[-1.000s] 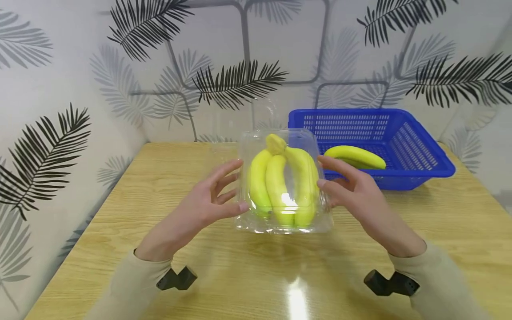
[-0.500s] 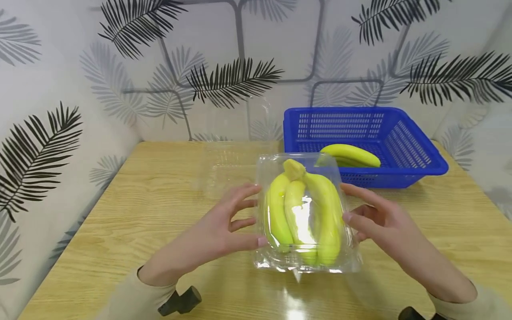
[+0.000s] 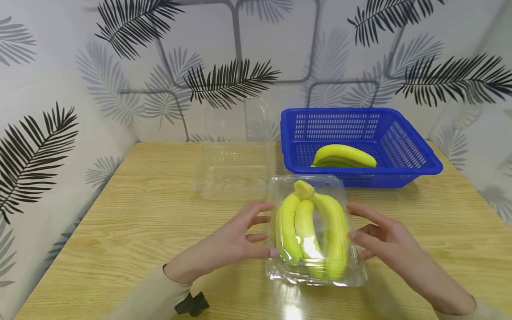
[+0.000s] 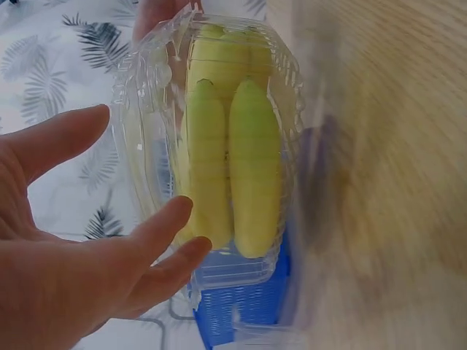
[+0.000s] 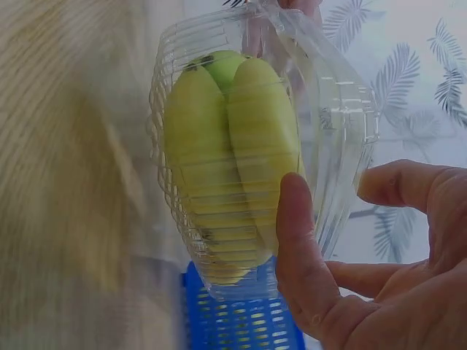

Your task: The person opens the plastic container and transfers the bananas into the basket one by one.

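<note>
A clear plastic clamshell box (image 3: 352, 271), its lid down, holds a bunch of yellow bananas (image 3: 305, 222) with the stem end pointing away. My left hand (image 3: 244, 235) holds the box's left side, thumb by the lid edge and fingers against the side wall. On the opposite side my right hand (image 3: 384, 244) holds it the same way, with a finger (image 5: 295, 219) against the ribbed wall. Green-tipped bananas (image 4: 254, 175) show through that wall in the left wrist view. Whether the box's underside touches the table cannot be told.
Behind the box, a blue plastic basket (image 3: 408, 170) stands at the back right of the wooden table (image 3: 132, 213), with yellow bananas (image 3: 345, 155) inside. A second clear clamshell container (image 3: 236, 173), lid raised, sits back left of the basket. Leaf-patterned wall covering (image 3: 160, 44) rises behind.
Both hands have brought the box of bananas nearer to me and to the right, down towards the table. The basket and the other container have stayed in place.
</note>
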{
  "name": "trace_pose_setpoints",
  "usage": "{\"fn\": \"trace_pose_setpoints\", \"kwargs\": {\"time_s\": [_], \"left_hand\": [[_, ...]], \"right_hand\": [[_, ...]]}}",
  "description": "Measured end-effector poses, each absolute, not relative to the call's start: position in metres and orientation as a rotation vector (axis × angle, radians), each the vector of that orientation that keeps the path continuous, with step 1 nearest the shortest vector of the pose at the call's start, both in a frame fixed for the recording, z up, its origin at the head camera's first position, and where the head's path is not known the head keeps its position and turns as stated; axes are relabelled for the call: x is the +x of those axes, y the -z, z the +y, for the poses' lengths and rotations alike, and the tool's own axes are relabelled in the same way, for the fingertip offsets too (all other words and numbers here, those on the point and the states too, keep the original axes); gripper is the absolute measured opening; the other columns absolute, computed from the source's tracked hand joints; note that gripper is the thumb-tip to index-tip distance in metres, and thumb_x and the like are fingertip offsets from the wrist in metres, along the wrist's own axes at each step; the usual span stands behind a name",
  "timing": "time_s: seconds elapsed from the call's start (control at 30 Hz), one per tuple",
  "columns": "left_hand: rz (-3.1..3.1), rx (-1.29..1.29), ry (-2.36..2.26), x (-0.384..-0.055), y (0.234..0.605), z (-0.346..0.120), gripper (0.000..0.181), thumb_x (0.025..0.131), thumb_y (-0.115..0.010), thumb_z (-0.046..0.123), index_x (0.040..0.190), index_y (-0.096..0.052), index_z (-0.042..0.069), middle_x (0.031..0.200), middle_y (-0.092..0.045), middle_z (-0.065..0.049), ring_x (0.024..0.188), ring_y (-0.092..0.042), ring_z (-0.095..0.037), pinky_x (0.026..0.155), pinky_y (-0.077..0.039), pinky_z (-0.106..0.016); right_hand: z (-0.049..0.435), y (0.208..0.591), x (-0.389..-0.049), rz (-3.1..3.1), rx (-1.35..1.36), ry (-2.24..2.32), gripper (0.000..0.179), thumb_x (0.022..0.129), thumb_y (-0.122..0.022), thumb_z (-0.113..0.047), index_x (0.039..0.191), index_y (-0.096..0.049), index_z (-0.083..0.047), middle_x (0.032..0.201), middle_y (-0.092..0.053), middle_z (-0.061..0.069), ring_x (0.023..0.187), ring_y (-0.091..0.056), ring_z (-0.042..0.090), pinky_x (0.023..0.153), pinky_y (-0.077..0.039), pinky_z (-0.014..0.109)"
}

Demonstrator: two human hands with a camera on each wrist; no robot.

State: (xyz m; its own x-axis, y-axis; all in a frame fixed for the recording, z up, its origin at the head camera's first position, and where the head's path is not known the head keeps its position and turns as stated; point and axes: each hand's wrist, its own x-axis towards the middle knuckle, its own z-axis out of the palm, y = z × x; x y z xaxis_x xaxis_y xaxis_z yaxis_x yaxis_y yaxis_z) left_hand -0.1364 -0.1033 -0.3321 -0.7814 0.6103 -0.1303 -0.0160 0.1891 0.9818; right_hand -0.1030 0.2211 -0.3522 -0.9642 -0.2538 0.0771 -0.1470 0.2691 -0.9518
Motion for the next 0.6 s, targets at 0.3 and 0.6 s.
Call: {"fn": "trace_pose_setpoints", "kwargs": {"time_s": [0.3, 0.6], "left_hand": [[1.948, 0.529, -1.656, -0.145, 0.359, -0.095, 0.085, 0.083, -0.077, 0.008, 0.152, -0.027, 0.011, 0.157, -0.016, -0.011, 0.133, -0.04, -0.04, 0.104, -0.043, -0.041], [1.933, 0.545, -1.739, -0.145, 0.37, -0.083, 0.082, 0.083, -0.077, 0.004, 0.15, -0.03, 0.01, 0.157, -0.018, -0.008, 0.137, -0.035, -0.034, 0.105, -0.042, -0.037]], "right_hand": [[0.219, 0.368, -0.114, 2.415, -0.294, 1.786, 0.057, 0.096, -0.061, -0.009, 0.148, -0.039, 0.0, 0.145, -0.041, 0.022, 0.088, -0.065, 0.01, 0.064, -0.057, 0.036], [0.23, 0.374, -0.118, 2.459, -0.278, 1.739, 0.056, 0.096, -0.06, -0.008, 0.148, -0.041, -0.001, 0.146, -0.041, 0.021, 0.088, -0.064, 0.009, 0.064, -0.056, 0.035]]}}
